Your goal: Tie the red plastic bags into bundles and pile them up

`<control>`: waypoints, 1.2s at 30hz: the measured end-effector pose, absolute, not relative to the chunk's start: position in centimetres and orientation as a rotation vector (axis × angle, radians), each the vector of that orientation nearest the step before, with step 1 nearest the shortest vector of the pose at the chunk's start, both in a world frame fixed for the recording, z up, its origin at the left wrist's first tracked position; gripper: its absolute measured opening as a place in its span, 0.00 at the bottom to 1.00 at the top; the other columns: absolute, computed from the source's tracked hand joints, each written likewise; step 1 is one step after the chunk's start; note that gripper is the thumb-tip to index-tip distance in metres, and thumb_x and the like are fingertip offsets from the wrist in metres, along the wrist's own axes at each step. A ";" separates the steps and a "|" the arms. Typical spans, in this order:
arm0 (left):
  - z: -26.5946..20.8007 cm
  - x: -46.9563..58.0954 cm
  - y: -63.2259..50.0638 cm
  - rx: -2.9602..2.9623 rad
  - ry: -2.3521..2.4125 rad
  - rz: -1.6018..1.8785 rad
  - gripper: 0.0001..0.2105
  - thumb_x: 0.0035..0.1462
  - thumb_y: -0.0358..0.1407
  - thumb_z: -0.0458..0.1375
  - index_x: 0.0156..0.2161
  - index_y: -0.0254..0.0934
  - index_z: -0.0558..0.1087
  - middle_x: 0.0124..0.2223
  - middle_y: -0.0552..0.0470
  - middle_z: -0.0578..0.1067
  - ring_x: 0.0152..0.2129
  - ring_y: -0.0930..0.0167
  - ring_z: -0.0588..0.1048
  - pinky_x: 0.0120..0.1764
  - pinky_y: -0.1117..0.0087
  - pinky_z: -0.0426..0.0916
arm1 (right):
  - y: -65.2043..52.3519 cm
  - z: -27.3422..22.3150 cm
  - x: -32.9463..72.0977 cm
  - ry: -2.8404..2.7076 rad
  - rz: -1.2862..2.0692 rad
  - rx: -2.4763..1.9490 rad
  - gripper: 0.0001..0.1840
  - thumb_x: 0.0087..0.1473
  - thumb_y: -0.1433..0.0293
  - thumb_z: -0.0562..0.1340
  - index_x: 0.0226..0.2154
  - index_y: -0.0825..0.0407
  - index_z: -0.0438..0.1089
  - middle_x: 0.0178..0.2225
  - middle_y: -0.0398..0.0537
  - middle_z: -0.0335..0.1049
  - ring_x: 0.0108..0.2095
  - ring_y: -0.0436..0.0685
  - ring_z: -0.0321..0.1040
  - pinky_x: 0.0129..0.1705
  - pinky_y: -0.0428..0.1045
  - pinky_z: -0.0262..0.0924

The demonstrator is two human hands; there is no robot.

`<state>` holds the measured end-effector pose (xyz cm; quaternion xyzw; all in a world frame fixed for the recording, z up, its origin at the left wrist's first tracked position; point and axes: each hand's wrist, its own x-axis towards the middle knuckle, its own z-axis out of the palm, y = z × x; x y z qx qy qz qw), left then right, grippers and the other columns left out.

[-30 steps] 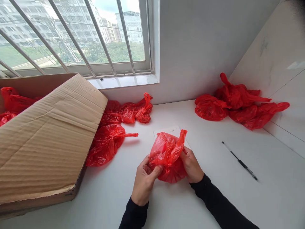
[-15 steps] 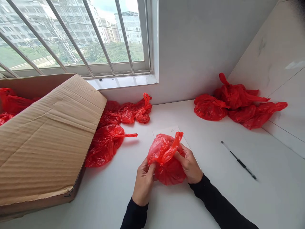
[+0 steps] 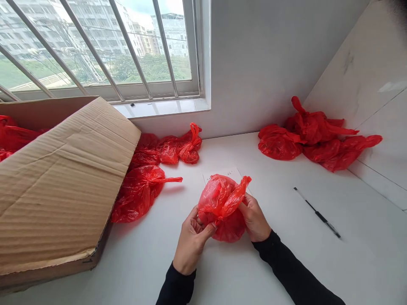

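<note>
Between my hands is a knotted red plastic bag [image 3: 229, 228], puffed up, with its twisted top sticking out to the upper right. My left hand [image 3: 192, 237] grips its left side, thumb pressed close to the knot. On the other side my right hand [image 3: 254, 217] pinches the bag near its tied top, some fingers hidden behind the plastic. What the bag contains cannot be made out. A white sheet of paper [image 3: 233, 172] with small writing lies behind the bag and is partly covered by it.
A cardboard box [image 3: 63, 186] with red bags inside stands at the left. Beside it lie a tied red bag [image 3: 140, 195] and several smaller red bags [image 3: 170, 149]. More red bags [image 3: 318, 137] are heaped in the back right corner. A pen [image 3: 321, 217] lies at the right.
My left thumb has shifted right, toward the knot. The bag's twisted top has swung a little to the right, with both hands still holding the bag.
</note>
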<state>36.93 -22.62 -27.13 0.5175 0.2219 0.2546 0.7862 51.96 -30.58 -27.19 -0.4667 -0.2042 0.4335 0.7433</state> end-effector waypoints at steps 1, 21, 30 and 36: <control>-27.2 36.9 -22.6 1.115 0.487 0.552 0.29 0.56 0.35 0.66 0.61 0.40 0.65 0.53 0.43 0.77 0.50 0.60 0.75 0.49 0.62 0.71 | -30.6 -27.2 52.0 -0.456 0.959 -1.025 0.23 0.50 0.57 0.71 0.46 0.50 0.73 0.43 0.50 0.78 0.41 0.61 0.74 0.43 0.52 0.67; -26.7 36.7 -23.1 1.062 0.648 0.532 0.16 0.57 0.40 0.60 0.49 0.37 0.77 0.44 0.47 0.79 0.37 0.64 0.77 0.37 0.66 0.74 | -30.8 -27.2 51.9 -0.534 1.003 -1.098 0.18 0.50 0.59 0.71 0.40 0.52 0.73 0.36 0.48 0.77 0.35 0.58 0.72 0.36 0.49 0.66; -26.0 37.1 -23.5 1.074 0.664 0.655 0.21 0.54 0.43 0.66 0.51 0.35 0.76 0.47 0.42 0.80 0.45 0.56 0.77 0.48 0.60 0.70 | -30.9 -26.7 51.5 -0.723 1.026 -1.155 0.18 0.55 0.57 0.67 0.43 0.51 0.73 0.38 0.47 0.77 0.36 0.58 0.72 0.38 0.50 0.65; -26.9 36.8 -22.6 0.860 0.690 0.820 0.24 0.56 0.41 0.66 0.57 0.39 0.72 0.53 0.43 0.78 0.50 0.58 0.76 0.51 0.61 0.70 | -31.0 -25.8 51.4 -0.792 1.006 -1.140 0.21 0.62 0.56 0.60 0.54 0.47 0.67 0.49 0.48 0.72 0.48 0.58 0.69 0.52 0.53 0.64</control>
